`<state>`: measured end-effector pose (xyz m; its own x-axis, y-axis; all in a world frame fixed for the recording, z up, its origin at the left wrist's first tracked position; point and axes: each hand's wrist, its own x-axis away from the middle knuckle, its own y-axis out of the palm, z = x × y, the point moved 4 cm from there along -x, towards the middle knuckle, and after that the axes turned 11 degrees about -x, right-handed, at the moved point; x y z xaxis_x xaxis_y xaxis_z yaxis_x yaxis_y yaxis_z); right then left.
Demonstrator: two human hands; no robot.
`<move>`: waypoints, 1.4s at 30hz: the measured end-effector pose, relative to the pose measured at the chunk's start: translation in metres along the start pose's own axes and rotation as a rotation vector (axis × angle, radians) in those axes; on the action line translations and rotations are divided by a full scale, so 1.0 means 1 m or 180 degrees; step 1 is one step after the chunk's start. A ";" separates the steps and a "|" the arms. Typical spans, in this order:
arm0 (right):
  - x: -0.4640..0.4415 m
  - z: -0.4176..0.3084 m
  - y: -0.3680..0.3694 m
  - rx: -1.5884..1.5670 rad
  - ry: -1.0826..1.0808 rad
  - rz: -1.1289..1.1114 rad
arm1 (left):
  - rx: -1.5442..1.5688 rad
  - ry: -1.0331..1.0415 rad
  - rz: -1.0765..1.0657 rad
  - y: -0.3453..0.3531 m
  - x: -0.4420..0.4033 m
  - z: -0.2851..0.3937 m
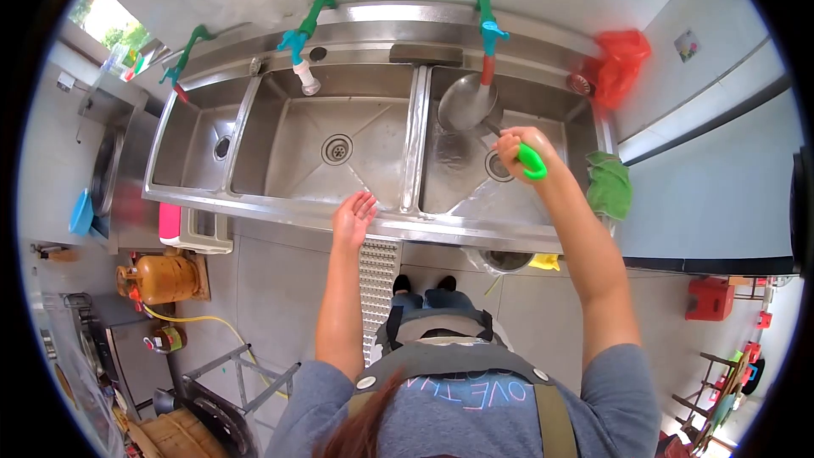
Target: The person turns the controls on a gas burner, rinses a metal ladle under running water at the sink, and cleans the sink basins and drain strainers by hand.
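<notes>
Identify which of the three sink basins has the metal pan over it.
The right basin, nearest the green cloth: the right hand holds the pan there, under a tap. Middle basin and left basin have none.

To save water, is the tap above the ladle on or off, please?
On: water spills off the ladle into the basin beneath the tap.

Green cloth [609, 186] on 3-basin sink [297, 153]

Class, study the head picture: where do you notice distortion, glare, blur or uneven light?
Head view: a wide-angle curve bows the long steel sink, with black around the picture's edges; bright reflections streak its front rim; the window at upper left is much brighter than the room; the red bag looks soft-edged.
</notes>
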<state>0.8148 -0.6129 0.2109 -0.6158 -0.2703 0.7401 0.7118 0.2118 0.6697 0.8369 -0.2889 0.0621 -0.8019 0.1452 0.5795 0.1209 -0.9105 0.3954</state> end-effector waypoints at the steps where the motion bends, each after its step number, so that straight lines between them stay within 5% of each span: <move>1: -0.001 0.002 -0.003 0.0124 -0.0051 -0.0081 | 0.0010 -0.0006 0.0045 -0.005 -0.002 0.002; 6: 0.000 0.016 -0.070 0.0599 -0.0798 0.0282 | 0.0099 -0.0162 0.0341 -0.045 -0.009 -0.004; 9: 0.009 0.017 -0.099 -0.0039 -0.0493 0.0509 | 0.0228 -0.0156 0.0330 -0.071 -0.020 -0.012; 19: 0.014 0.034 -0.070 -0.1594 0.0037 -0.0694 | 0.0050 -0.0172 0.0333 -0.067 -0.005 0.001; 28: 0.002 0.051 -0.085 -0.1247 -0.0160 -0.1499 | -0.0198 0.0213 0.0147 -0.090 -0.009 -0.003; 37: 0.026 0.063 -0.090 -0.1661 0.0408 -0.0994 | -0.1082 0.0262 0.0214 -0.085 -0.024 0.001; 42: 0.019 0.017 -0.090 -0.1974 0.0660 -0.0824 | -0.0289 0.0096 0.0173 -0.061 -0.008 0.008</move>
<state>0.7335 -0.6208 0.1658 -0.7582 -0.4264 0.4933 0.6504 -0.4415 0.6181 0.8407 -0.2315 0.0394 -0.8131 0.0842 0.5760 0.1123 -0.9482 0.2971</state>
